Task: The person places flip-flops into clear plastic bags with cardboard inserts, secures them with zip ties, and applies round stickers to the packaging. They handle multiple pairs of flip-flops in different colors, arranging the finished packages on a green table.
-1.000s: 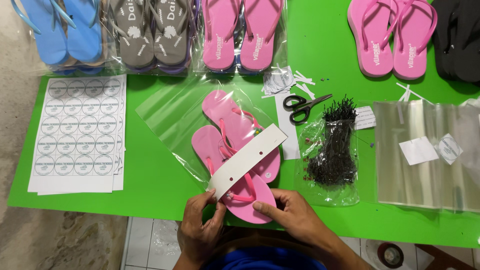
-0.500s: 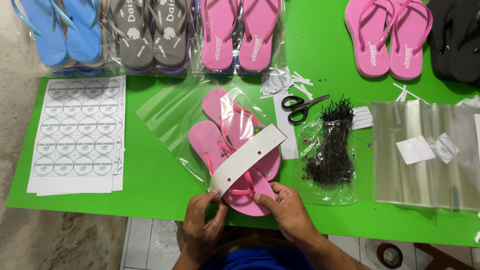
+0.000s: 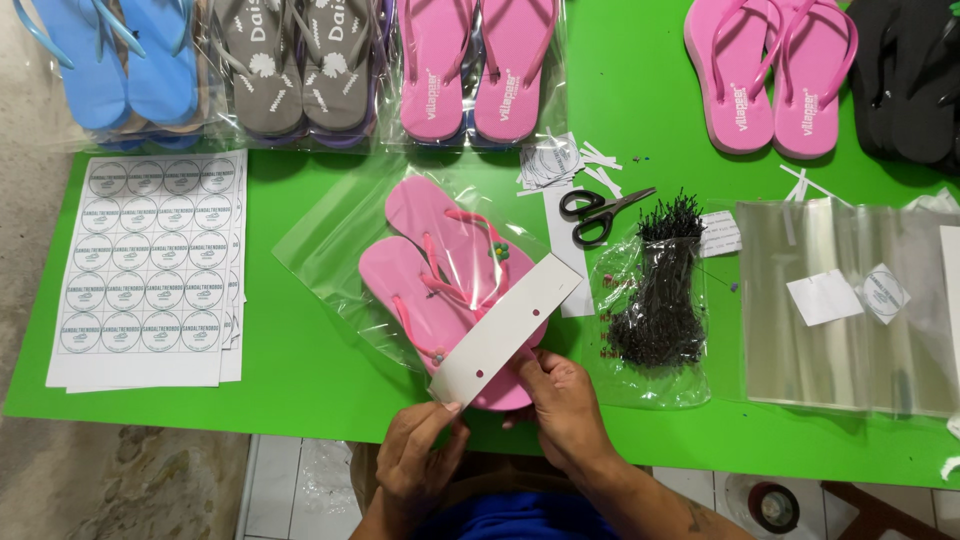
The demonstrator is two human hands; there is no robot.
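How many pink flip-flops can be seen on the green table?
6: two in the clear bag under the hands, two bagged at top centre, two loose at top right. More may lie hidden underneath.

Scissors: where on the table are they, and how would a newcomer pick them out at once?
On the green table, look right of the bagged pink sandals the hands work on. The scissors lie there, above a clear bag of black ties. They are the only black-handled metal tool.

green table (image 3: 300,380) | sticker sheets (image 3: 150,270) | scissors (image 3: 598,212) | bagged flip-flops (image 3: 455,285) (pink) | clear bags (image 3: 850,300)
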